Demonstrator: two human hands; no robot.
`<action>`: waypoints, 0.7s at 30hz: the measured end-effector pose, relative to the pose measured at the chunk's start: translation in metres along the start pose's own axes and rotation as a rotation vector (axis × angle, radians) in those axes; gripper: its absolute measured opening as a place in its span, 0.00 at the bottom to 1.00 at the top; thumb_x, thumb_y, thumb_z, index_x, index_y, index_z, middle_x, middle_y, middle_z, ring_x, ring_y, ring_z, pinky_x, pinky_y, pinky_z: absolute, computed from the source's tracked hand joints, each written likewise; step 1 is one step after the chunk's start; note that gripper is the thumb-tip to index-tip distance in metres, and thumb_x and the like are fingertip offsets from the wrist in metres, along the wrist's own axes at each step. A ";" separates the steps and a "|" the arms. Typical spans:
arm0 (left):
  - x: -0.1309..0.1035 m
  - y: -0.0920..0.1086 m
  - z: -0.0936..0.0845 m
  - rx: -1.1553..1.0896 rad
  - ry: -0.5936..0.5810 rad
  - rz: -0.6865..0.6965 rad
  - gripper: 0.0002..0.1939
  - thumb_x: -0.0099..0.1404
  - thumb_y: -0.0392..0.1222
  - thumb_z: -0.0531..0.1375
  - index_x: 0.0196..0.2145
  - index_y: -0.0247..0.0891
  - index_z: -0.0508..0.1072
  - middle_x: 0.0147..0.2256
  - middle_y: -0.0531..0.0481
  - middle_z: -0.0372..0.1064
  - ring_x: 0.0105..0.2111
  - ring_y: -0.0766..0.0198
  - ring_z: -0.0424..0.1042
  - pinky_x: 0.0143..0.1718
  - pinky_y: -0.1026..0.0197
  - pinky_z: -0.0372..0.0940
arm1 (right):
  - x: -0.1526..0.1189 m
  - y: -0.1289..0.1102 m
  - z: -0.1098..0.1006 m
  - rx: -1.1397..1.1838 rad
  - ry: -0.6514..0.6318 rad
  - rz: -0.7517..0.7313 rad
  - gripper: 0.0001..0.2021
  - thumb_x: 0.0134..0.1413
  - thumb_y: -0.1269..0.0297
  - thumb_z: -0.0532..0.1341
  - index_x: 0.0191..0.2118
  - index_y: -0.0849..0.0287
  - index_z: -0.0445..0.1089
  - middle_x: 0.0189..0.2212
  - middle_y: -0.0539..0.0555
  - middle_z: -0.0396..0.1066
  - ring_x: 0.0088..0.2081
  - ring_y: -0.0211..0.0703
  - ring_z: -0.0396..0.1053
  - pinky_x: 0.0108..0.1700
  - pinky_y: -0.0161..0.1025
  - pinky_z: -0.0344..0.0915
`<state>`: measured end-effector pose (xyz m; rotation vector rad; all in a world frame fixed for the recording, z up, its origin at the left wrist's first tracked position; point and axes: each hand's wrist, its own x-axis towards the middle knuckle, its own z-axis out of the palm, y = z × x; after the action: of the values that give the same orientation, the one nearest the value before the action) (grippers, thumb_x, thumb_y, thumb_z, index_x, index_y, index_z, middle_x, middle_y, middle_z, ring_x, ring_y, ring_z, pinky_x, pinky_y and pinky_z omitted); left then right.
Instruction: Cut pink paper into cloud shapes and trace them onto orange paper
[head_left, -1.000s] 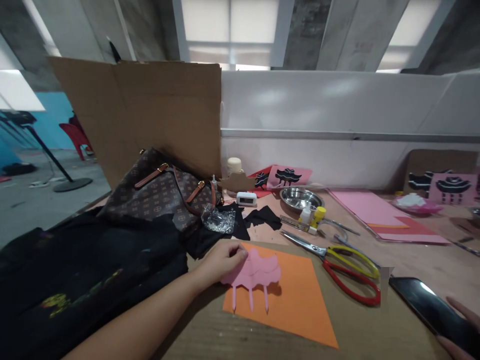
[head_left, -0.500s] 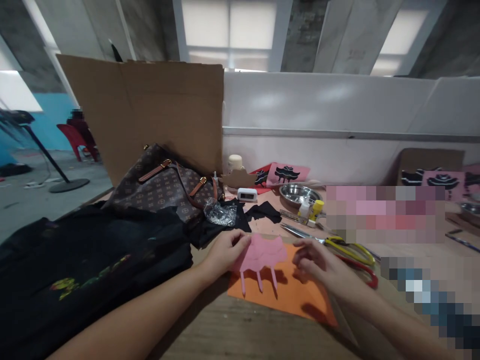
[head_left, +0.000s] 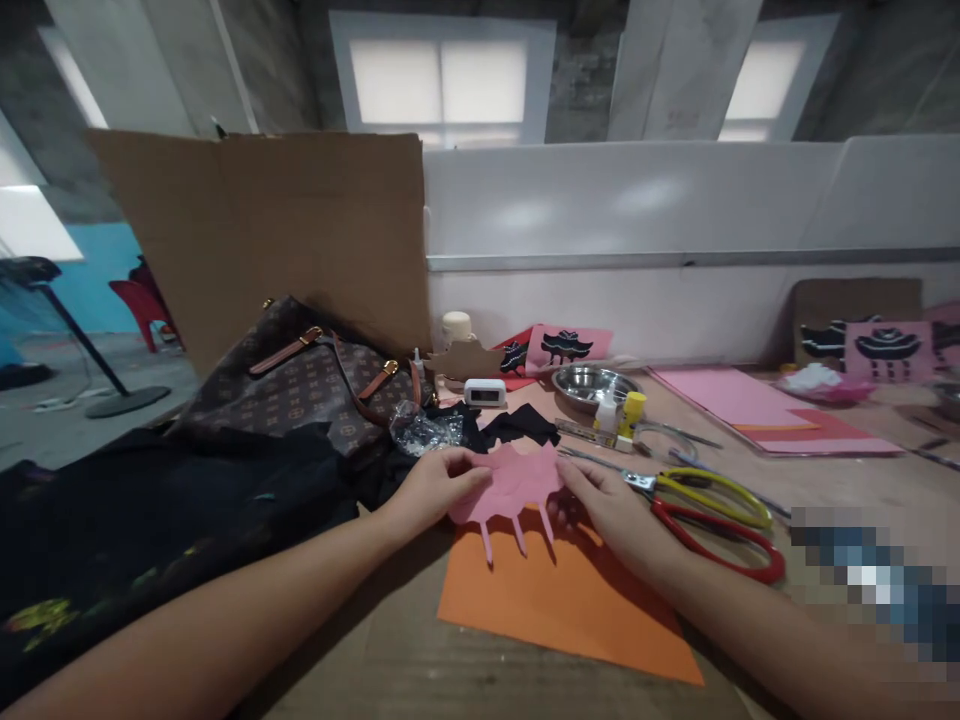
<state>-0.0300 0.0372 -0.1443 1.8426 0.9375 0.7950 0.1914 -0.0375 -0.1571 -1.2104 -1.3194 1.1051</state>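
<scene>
A pink paper cutout (head_left: pixel 514 488) with a wavy top edge and three thin strips hanging down is held up between my hands. My left hand (head_left: pixel 435 492) pinches its left side between thumb and fingers. At its right edge, my right hand (head_left: pixel 600 500) grips the paper, fingertips partly behind it. Beneath the cutout lies an orange sheet of paper (head_left: pixel 555 610) on brown cardboard (head_left: pixel 420 670). Scissors with one yellow and one red handle (head_left: pixel 660 484) rest just past my right hand, their blades pointing left.
A black cloth (head_left: pixel 187 530) and a brown patterned bag (head_left: pixel 300 385) occupy the left. Behind the hands stand a white digital timer (head_left: pixel 485 392), a steel bowl (head_left: pixel 592 385) and a yellow-capped glue stick (head_left: pixel 632 413). Pink paper sheets (head_left: pixel 735 400) lie at right.
My right hand, apart from the cutout before, has come in and taken hold of its right edge. The view has shifted slightly, and the cutout appears a bit higher over the orange sheet.
</scene>
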 end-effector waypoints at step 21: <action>-0.008 -0.008 0.007 -0.014 -0.007 0.046 0.16 0.67 0.53 0.58 0.34 0.36 0.74 0.30 0.52 0.71 0.28 0.66 0.66 0.27 0.65 0.59 | 0.001 0.000 -0.010 -0.045 0.121 0.044 0.21 0.53 0.42 0.67 0.31 0.57 0.68 0.21 0.46 0.67 0.20 0.33 0.66 0.22 0.30 0.63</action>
<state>-0.0302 0.0303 -0.1554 1.8591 0.8858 0.8201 0.2010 -0.0360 -0.1563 -1.3242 -1.2357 1.0216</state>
